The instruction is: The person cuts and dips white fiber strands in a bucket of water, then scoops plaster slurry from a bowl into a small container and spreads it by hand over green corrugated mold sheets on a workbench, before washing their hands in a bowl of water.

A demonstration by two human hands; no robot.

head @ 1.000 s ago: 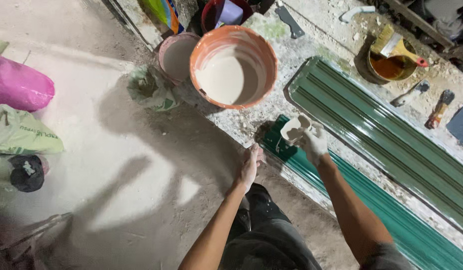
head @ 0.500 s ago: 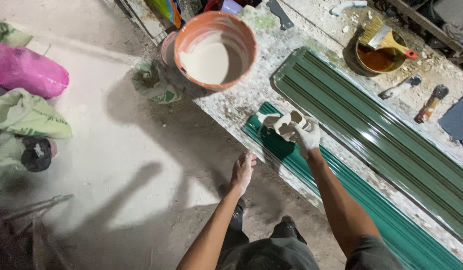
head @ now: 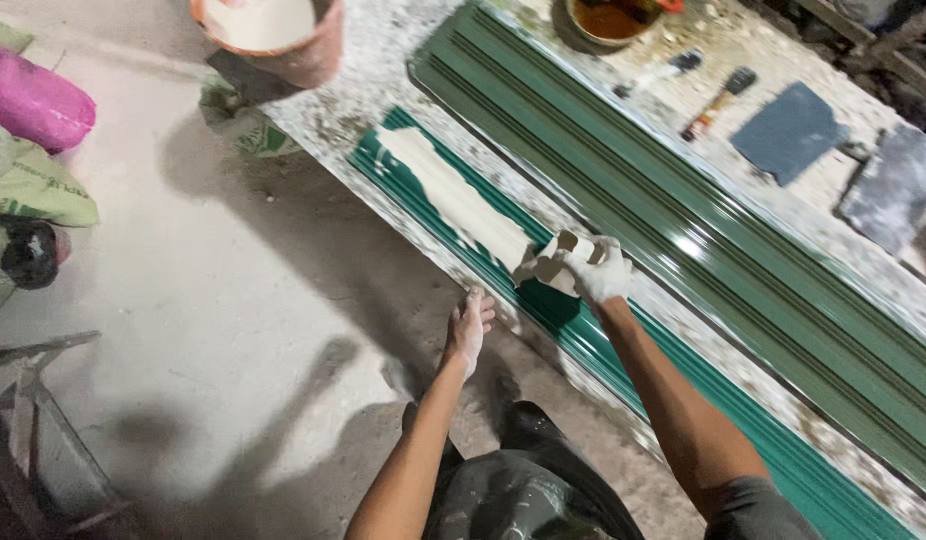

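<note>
While the left hand (head: 470, 328) rests flat, fingers together, for support, the right hand (head: 595, 270) grips a putty-covered tool (head: 545, 262), spreading white paste (head: 453, 195) on the green moulding (head: 583, 335).

Glossy ribbed green metal sheet (head: 703, 250), rough speckled floor (head: 183, 300)

Green ribbed strips: 2 — dark strip (head: 703, 240), teal strip (head: 623, 370)
Buckets: 1 (head: 293, 50)
Grey sandpaper sheets: 2 (head: 788, 130)
Bags, left side: 2 — pink bag (head: 33, 100), green bag (head: 33, 185)
Hands: 2 — left hand (head: 468, 325), right hand (head: 598, 270)

Teal ribbed strip (head: 623, 350) with cream streak (head: 463, 200); pink sack (head: 33, 100)
</note>
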